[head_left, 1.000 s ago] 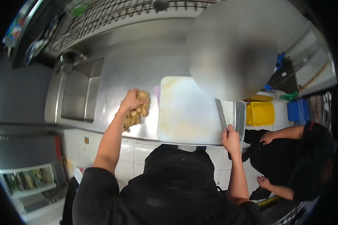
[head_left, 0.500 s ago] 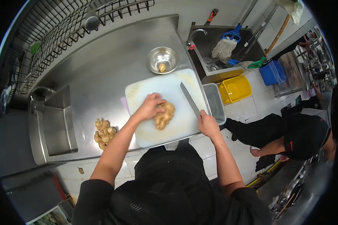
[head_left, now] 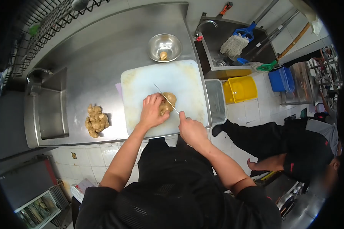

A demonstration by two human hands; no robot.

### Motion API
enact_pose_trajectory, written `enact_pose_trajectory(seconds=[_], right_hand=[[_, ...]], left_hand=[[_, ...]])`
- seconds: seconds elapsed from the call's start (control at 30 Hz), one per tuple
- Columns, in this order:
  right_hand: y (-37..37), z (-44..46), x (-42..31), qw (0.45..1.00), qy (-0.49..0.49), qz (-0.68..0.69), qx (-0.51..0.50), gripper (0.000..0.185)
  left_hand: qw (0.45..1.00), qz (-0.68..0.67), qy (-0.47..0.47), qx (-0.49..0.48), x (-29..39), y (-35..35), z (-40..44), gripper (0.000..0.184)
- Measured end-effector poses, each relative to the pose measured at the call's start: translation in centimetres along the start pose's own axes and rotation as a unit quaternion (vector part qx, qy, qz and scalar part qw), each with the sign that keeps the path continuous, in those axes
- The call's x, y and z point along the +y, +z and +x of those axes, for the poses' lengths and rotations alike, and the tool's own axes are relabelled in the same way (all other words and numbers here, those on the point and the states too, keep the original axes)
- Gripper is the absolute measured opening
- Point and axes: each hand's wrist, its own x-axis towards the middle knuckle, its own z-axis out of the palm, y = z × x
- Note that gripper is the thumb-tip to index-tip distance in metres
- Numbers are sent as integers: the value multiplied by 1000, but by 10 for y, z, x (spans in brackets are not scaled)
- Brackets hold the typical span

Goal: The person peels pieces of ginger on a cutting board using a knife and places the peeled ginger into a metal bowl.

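On the white cutting board (head_left: 141,80) lies a piece of ginger (head_left: 169,100). My left hand (head_left: 153,111) presses on its left side with fingers bent over it. A knife (head_left: 165,97) is in my right hand (head_left: 192,131), its blade slanting across the ginger, close to the left fingertips. More ginger (head_left: 96,120) sits on the steel counter (head_left: 91,84) left of the board. A steel bowl (head_left: 164,47) behind the board holds a small yellowish piece (head_left: 163,56).
A sink (head_left: 52,108) is at the left, and another sink with mops (head_left: 234,45) at the back right. Right of the board are a grey bin (head_left: 216,101), a yellow bin (head_left: 240,89) and a blue bin (head_left: 281,79). A person in black (head_left: 305,149) is at the right.
My left hand has gone from the ginger on the counter to a piece now on the board. The knife has moved left from the board's right side onto that piece.
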Motion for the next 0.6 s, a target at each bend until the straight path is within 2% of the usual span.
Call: enact_pose_trajectory(seconds=[0.23,0.33,0.4,0.53,0.6], right_hand=[[-35,-14,-12,993,53,25,-103,27],[-11,22,-7,993,52,45,-90,28],[14,59,-5,996,36,61,-48,22],[-9,63,-9,995,39,81,-35,23],[-25,35,-4,992,59,108,-15,25]], left_hand=[[999,-47,23,-5,-7,2,0,62],[998,-58,8,-37,-6,-5,1,58],[998,-55,11,-38,-6,-6,1,59],[997,-9,53,-54,-14,-13,2,61],[998,37,28,-40,-33,-29,10,60]])
